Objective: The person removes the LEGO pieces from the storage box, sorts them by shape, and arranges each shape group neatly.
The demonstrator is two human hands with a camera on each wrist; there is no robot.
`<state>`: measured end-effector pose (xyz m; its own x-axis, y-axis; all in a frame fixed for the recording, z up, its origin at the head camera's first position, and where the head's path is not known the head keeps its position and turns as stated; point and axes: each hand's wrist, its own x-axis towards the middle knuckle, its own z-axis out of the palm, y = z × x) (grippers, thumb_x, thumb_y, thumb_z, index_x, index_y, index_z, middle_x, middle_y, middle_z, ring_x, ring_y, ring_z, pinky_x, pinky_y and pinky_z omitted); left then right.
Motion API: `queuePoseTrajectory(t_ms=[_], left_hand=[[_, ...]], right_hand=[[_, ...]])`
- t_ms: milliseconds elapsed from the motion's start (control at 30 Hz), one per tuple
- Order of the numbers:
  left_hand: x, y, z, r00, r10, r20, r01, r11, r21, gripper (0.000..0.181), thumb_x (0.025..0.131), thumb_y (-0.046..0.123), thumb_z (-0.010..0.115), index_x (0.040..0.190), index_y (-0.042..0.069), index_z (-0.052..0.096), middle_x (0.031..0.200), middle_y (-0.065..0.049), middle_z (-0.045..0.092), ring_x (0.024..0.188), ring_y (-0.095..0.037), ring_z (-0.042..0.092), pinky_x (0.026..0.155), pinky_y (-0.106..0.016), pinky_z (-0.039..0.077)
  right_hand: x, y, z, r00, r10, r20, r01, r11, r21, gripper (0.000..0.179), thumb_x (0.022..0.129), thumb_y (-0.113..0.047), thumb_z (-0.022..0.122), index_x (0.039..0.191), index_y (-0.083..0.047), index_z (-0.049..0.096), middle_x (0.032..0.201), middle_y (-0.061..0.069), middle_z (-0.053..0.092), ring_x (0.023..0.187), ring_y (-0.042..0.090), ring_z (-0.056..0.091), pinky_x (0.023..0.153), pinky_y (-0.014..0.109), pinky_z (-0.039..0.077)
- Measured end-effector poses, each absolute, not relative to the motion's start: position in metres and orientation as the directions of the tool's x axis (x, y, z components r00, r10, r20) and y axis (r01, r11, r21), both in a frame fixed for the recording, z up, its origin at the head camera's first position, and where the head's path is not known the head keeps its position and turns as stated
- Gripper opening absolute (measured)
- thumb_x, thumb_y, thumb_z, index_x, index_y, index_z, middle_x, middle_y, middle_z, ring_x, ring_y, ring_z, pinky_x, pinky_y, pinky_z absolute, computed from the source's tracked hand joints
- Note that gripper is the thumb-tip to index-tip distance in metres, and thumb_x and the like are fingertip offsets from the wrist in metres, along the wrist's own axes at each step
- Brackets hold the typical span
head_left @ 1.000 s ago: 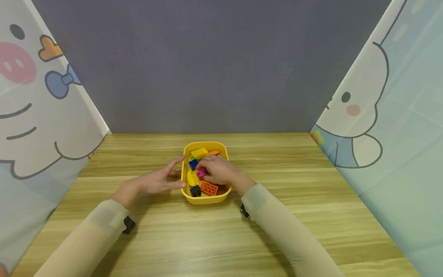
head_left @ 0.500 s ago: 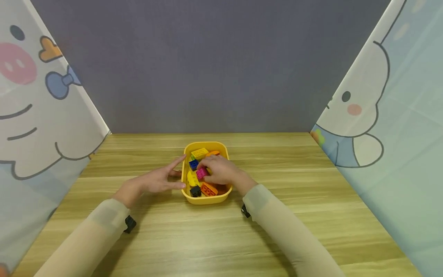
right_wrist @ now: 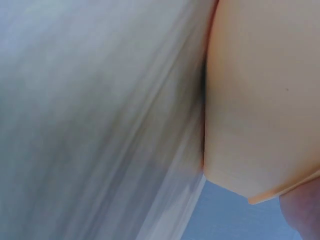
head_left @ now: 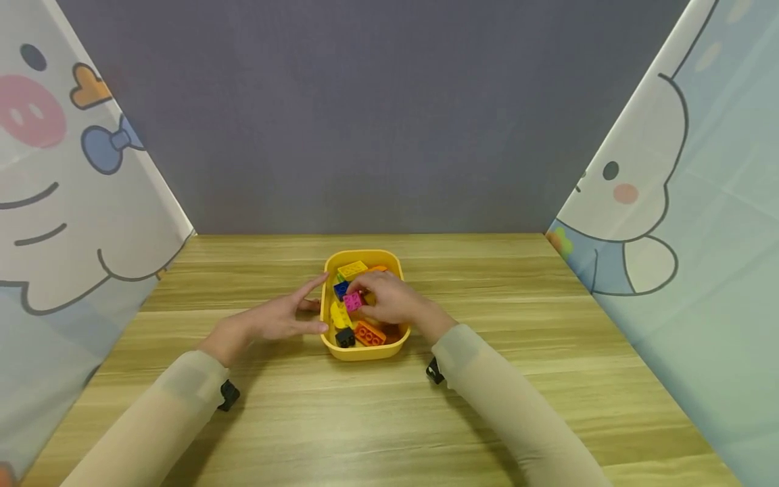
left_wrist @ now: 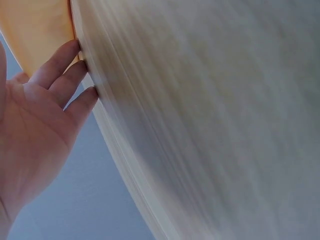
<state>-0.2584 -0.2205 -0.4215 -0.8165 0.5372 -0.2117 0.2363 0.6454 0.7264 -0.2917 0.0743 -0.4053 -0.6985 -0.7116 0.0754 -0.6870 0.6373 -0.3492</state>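
- While the right hand point(head_left: 389, 297) reaches over the right wall of the yellow bin point(head_left: 365, 353), its thumb and fingers pinch a pink brick point(head_left: 352, 302) near the bin's middle.
- The left hand point(head_left: 280, 319) grasps nothing; its fingers are spread, with fingertips at the bin's left wall, as if to steady it.
- Done, as far as shows: the pink brick is in the grasp, studs in view. From the head view I cannot be sure whether it is lifted clear of the pieces below.
- Left, in my judgement, is most of the work with these pieces: the pink brick is within the bin's outline and none of the others is visibly held.
- Around it lie a blue brick point(head_left: 341, 290) just beyond, a yellow rounded piece point(head_left: 339, 315) just nearer the person, and a black brick point(head_left: 345, 337) beside an orange brick point(head_left: 369, 334) at the near end.
- At the far end are a yellow brick point(head_left: 352, 270) and, partly covered, an orange piece point(head_left: 379, 268).
- In the way: the bin's raised walls and the close-packed neighbours; the right hand also hides much of the bin's right side.
- The bin stands on a wood-grained surface point(head_left: 274, 419), with a dark backdrop point(head_left: 365, 122) behind.
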Motion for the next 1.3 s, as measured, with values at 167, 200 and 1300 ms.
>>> queuePoseTrajectory(t_ms=[167, 200, 1300], left_hand=[[-0.258, -0.221, -0.423, -0.819, 0.538, -0.199, 0.262, 0.660, 0.705, 0.114, 0.100, 0.061, 0.076, 0.178, 0.035, -0.003, 0.165, -0.027, 0.052, 0.154, -0.054, 0.047, 0.126, -0.080, 0.025], [-0.258, -0.221, -0.423, -0.820, 0.536, -0.198, 0.262, 0.661, 0.703, 0.114, 0.099, 0.061, 0.076, 0.178, 0.035, -0.002, 0.165, -0.027, 0.052, 0.154, -0.054, 0.047, 0.126, -0.080, 0.025], [-0.259, -0.221, -0.421, -0.808, 0.556, -0.195, 0.273, 0.646, 0.713, 0.112, 0.102, 0.055, 0.075, 0.178, 0.033, -0.005, 0.166, -0.030, 0.049, 0.156, -0.050, 0.047, 0.126, -0.080, 0.025]], right_hand=[[-0.293, 0.079, -0.404, -0.680, -0.721, 0.134, -0.699, 0.582, -0.414, 0.041, 0.104, -0.021, 0.076, 0.144, -0.015, 0.067, 0.145, 0.004, 0.072, 0.140, 0.026, 0.062, 0.134, 0.053, 0.032], [-0.293, 0.081, -0.404, -0.676, -0.721, 0.153, -0.702, 0.567, -0.431, 0.042, 0.104, -0.019, 0.077, 0.145, -0.014, 0.067, 0.145, 0.004, 0.072, 0.139, 0.026, 0.063, 0.134, 0.053, 0.033], [-0.310, 0.211, -0.407, -0.865, -0.440, 0.241, -0.468, 0.535, -0.703, 0.045, 0.095, 0.008, 0.075, 0.138, -0.004, 0.069, 0.134, 0.017, 0.067, 0.119, 0.036, 0.066, 0.104, 0.053, 0.058]])
